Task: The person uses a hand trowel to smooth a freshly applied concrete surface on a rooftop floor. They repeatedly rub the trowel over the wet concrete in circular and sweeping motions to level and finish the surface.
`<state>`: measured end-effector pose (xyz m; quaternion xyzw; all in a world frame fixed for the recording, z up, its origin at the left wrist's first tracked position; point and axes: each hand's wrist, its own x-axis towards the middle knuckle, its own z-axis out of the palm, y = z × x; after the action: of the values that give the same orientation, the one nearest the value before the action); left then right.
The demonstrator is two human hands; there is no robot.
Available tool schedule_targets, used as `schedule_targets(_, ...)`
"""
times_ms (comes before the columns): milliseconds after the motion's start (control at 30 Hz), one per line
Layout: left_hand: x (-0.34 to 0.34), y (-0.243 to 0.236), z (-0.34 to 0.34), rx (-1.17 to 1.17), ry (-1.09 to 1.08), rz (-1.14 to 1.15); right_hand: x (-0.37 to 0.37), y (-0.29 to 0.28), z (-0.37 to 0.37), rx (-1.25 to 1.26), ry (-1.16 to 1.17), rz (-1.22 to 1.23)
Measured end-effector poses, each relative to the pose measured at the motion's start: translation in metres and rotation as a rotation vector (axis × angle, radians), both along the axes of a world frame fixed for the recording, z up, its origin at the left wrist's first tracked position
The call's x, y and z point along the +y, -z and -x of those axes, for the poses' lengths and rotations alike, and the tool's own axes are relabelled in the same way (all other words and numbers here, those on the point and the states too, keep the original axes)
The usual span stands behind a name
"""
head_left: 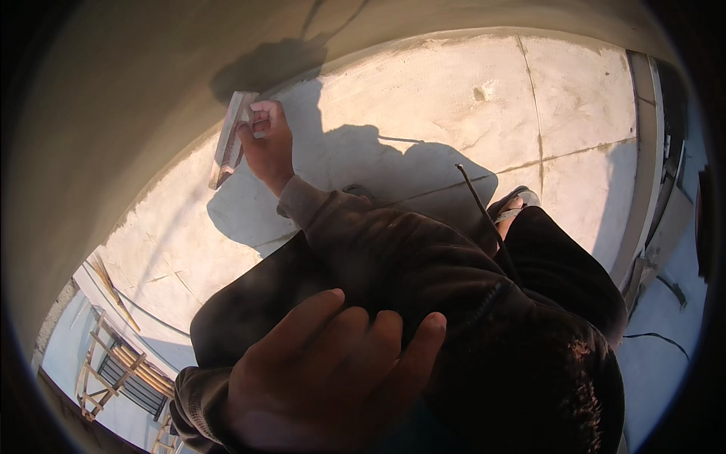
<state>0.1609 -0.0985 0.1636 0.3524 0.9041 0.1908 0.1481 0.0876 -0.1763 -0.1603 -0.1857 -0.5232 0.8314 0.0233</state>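
My right hand [261,140], reaching across to the upper left from a dark sleeve, grips a pale, narrow rectangular float [224,155] along the bottom of a smooth plastered wall [132,98]. My left hand [325,363] hangs in the lower middle foreground, close to the camera, fingers loosely bent and somewhat apart, with nothing visible in them. A pale tiled floor [575,98] lies beside the wall, streaked with plaster and crossed by shadows of me and the float arm.
My sandalled foot [511,210] rests on the floor beside a thin dark rod or cord [473,193]. Boards or edging strips [639,174] run along the right edge. At lower left, beyond the floor edge, are thin sticks [113,291] and a wooden frame [102,363].
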Motion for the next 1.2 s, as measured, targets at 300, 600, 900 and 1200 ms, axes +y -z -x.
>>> schedule_targets(300,0.001,-0.008,0.015,-0.061,0.106,-0.037,0.092,0.022,0.063,0.017,0.474,-0.071)
schedule_targets(600,-0.004,-0.007,0.012,-0.067,0.088,0.0,0.108,0.018,0.039,-0.082,0.524,0.009)
schedule_targets(900,0.004,-0.005,0.014,-0.082,0.147,-0.036,0.014,0.02,0.017,0.017,0.118,-0.155)
schedule_targets(1200,-0.006,-0.015,0.012,-0.111,0.095,-0.019,0.162,0.004,0.074,0.015,0.68,0.091)
